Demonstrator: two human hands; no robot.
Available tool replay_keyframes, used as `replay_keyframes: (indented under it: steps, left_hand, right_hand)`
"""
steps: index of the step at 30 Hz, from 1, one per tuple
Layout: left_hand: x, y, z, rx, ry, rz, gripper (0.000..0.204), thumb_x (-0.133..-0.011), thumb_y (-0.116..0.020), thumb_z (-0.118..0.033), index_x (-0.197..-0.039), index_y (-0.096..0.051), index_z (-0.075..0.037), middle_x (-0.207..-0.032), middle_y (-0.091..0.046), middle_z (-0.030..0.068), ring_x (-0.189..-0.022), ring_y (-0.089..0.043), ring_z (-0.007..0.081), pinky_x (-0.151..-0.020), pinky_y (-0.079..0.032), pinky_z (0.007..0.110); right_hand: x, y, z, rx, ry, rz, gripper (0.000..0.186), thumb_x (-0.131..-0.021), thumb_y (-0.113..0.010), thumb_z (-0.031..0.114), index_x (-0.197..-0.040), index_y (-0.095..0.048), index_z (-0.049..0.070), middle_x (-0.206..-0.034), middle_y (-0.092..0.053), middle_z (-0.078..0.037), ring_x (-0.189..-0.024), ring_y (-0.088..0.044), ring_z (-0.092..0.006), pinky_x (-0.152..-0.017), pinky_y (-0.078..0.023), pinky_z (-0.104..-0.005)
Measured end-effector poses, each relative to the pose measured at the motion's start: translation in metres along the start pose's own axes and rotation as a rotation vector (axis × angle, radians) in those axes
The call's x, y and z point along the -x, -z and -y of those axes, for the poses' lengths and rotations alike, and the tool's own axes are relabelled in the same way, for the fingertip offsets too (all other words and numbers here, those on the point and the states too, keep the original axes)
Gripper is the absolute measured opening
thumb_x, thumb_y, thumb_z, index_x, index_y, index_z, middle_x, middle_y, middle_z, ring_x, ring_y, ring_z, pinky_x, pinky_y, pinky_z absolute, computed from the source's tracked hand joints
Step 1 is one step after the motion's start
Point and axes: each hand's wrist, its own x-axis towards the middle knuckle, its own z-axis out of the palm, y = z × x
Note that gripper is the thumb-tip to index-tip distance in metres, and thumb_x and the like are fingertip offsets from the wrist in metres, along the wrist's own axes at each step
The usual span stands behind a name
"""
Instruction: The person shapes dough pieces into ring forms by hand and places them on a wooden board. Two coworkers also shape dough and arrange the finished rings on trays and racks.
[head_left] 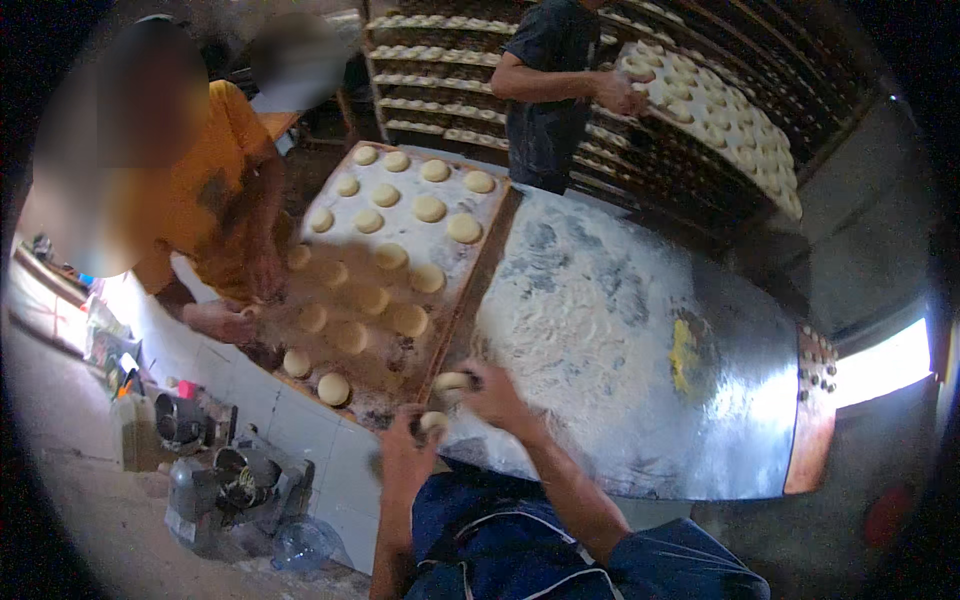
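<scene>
My right hand point(488, 398) grips a pale dough round point(452, 381) with something small and dark beside it, over the near corner between the tray and the metal table point(600, 300). Just below and left, my left hand point(408, 445) has its fingers closed on another dough round point(433, 424), partly hidden by them. A wooden tray point(365, 410) dusted with flour holds several flattened dough rounds point(334, 389) in rows, part of it in shadow. The metal surface to the right carries spread white flour and a yellow smear point(682, 355).
A person in orange point(225, 130) leans over the tray's left side. A person in dark clothing point(540, 110) holds a loaded dough tray point(710, 115) before shelving racks point(430, 80). Machinery point(240, 480) and a clear bottle point(300, 545) stand low left. A small board point(815, 430) lies far right.
</scene>
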Motion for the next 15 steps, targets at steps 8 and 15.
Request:
replay_keyframes:
  steps: [8, 15]
  left_hand:
    - [-0.029, -0.142, -0.013, -0.136, -0.710, 0.018, 0.034, -0.083, -0.070, -0.012, -0.111, -0.054, -0.001, -0.104, -0.059, 0.0199, -0.092, -0.060, 0.0377, -0.076, -0.049, 0.042]
    - [-0.016, -0.207, -0.043, 0.480, -0.212, 0.359, 0.036, -0.090, -0.063, -0.016, -0.120, -0.055, 0.002, -0.109, -0.064, 0.0156, -0.097, -0.064, 0.0263, -0.081, -0.053, 0.036]
  right_hand:
    - [0.066, 0.133, -0.057, 0.899, -0.291, -0.392, 0.031, -0.069, -0.075, 0.028, -0.092, -0.068, 0.009, -0.088, -0.066, -0.016, -0.092, -0.062, -0.0341, -0.080, -0.047, -0.0471]
    - [0.124, 0.141, -0.077, -0.096, -0.220, -0.487, 0.032, -0.073, -0.077, 0.006, -0.092, -0.050, 0.003, -0.072, -0.060, -0.007, -0.067, -0.057, -0.0141, -0.060, -0.047, -0.0292]
